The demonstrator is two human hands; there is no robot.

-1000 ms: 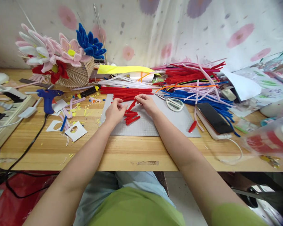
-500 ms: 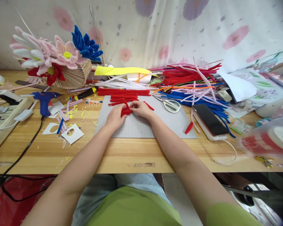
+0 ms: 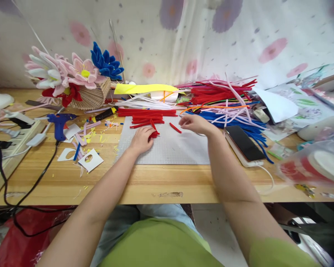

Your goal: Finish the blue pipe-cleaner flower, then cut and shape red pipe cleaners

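Observation:
My left hand [image 3: 141,141] rests on the grey cutting mat [image 3: 169,154], its fingers closed round red chenille stems [image 3: 154,134] whose ends poke out past the fingertips. My right hand [image 3: 194,125] is over the mat's right part, fingers bent and a little apart, with nothing visible in them. Beneath it lie the scissors [image 3: 202,134], mostly hidden by the hand and wrist. One short red chenille piece [image 3: 175,128] lies on the mat between the hands. Behind my left hand is a stack of red chenille stems [image 3: 147,119].
A blue glue gun [image 3: 59,126], a power strip [image 3: 15,155] and cut paper scraps [image 3: 91,160] lie at left. Chenille flowers [image 3: 85,72] stand behind them. Blue stems [image 3: 250,128], a phone [image 3: 245,142] and a bagged cup [image 3: 320,161] are at right.
My right hand has left the red stems and moved right, over the scissors. My left hand stays on the stems. The view has shifted slightly.

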